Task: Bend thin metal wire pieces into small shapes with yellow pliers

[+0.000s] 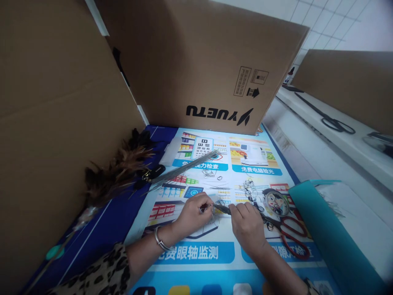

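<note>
Low in the middle of the head view, my left hand [195, 211] is closed in a pinch on a small wire piece [212, 206]. To its right, my right hand [248, 225] is wrapped round dark pliers [223, 209], whose tips meet the wire at my left fingertips. Beyond my hands a bundle of thin straight wires [187, 166] lies slantwise on the printed sheet [227, 180]. Small curled wire pieces [250, 190] are scattered past my right hand. Scissors with red handles [294, 231] lie to the right, next to a round clear-rimmed item [277, 203].
Cardboard panels [196, 61] stand at the back and left. Brown feathers [119, 164] lie at the left beside a black object [156, 171]. A teal-edged box [331, 229] is on the right. Black scissors [337, 124] rest on a white ledge [319, 119].
</note>
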The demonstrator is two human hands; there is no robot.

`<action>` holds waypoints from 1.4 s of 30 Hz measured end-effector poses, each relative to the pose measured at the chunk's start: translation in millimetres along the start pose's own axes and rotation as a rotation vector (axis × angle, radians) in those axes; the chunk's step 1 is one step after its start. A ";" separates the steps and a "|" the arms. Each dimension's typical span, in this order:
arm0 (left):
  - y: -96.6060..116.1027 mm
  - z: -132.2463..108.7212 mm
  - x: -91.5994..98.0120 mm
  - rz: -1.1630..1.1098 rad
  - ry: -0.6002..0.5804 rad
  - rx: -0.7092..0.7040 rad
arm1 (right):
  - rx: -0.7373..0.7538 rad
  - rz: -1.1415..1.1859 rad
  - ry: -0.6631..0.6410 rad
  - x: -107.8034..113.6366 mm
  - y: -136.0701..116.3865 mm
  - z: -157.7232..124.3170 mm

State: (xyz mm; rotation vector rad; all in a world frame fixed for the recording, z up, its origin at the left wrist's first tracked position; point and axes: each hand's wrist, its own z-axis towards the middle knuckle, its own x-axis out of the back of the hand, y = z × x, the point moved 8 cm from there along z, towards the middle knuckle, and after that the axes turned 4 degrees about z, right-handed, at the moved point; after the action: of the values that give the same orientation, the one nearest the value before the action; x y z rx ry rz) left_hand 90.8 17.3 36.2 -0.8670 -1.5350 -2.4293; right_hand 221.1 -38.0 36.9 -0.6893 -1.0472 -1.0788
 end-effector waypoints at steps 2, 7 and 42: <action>-2.2 0.8 -1.7 -0.022 -0.025 0.019 | -0.013 0.037 -0.006 -2.9 1.1 0.1; -10.0 2.8 -3.8 -0.117 -0.050 0.089 | -0.063 0.176 0.019 -11.4 7.0 0.6; -33.7 -2.4 -18.2 -0.415 -0.149 0.277 | -0.166 0.419 -0.031 -21.2 21.6 -5.1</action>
State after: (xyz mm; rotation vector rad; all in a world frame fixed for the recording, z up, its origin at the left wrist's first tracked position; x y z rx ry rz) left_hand 91.1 27.8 -0.7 -0.7490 -2.2369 -2.3565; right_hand 240.8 -27.1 16.0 -1.0112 -0.7968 -0.7948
